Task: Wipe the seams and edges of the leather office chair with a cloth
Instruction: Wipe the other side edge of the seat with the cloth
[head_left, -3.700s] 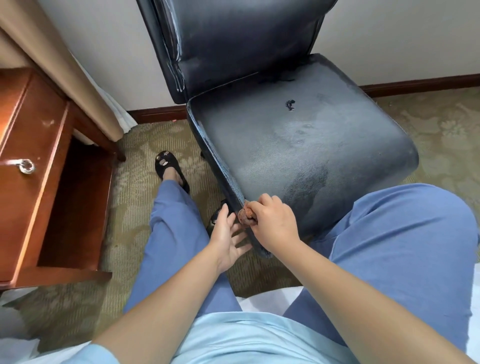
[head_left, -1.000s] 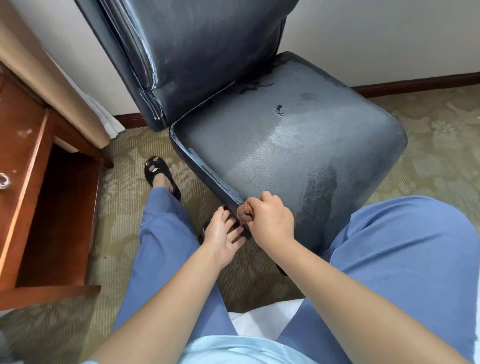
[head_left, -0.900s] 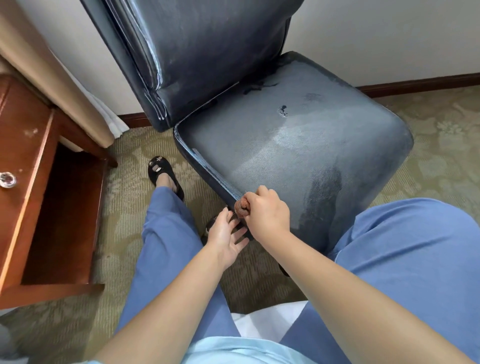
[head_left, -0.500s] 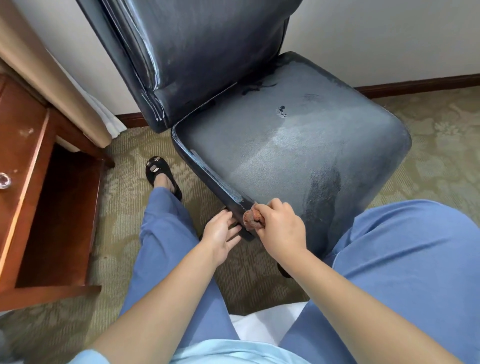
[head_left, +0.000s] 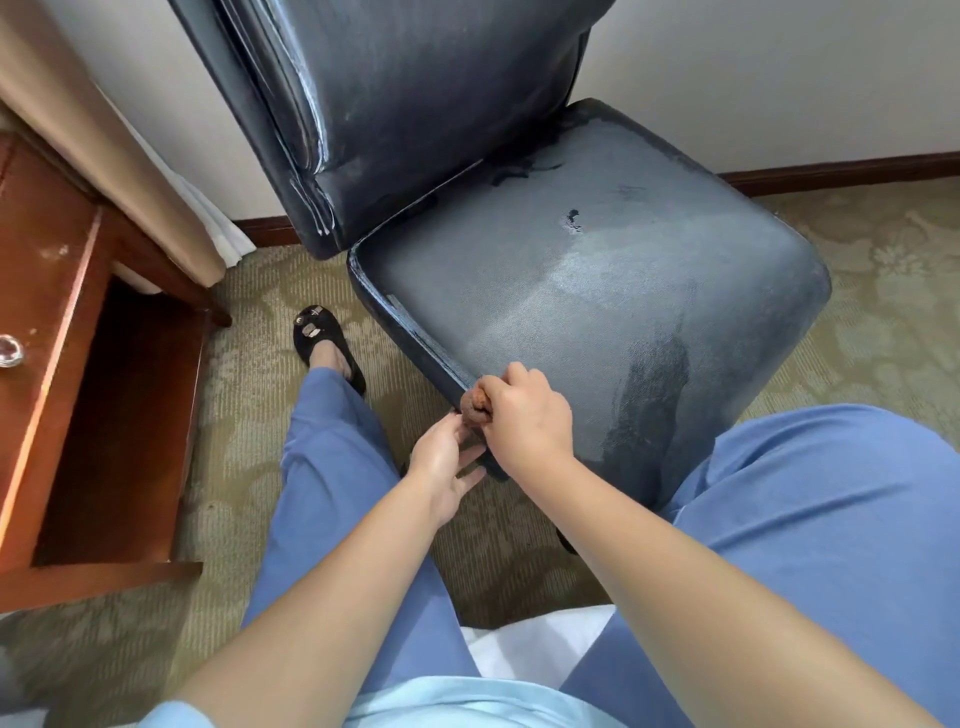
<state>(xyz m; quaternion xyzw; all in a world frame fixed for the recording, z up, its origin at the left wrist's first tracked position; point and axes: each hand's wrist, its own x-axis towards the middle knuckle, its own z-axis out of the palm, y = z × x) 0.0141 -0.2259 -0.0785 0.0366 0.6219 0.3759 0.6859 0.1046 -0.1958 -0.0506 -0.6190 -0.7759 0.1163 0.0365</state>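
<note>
Leather office chair (head_left: 597, 291), dark blue-black, stands on patterned beige carpet (head_left: 249, 415) against a pale wall, its back rising at the top of the view and its seat spreading toward the person. Its surface looks worn and dusty: grey, matte patches cover most of the seat, a darker streak runs down near the front right corner, a small tear shows near the middle, and the piped seam along the left edge is scuffed pale. A reddish wooden desk (head_left: 62, 364) with a round drawer knob sits to the left, well apart from the chair. The person's legs in blue trousers (head_left: 831, 519) flank the chair's near corner, one foot in a black sandal (head_left: 322, 338) beside the seat's left edge. The right hand (head_left: 524, 415) is fisted tight around a small bunched brown cloth (head_left: 475, 408), pressing it on the left seam near the front corner. The left hand (head_left: 441, 462) rests just beneath, fingers loosely spread against the seat's underside edge.
</note>
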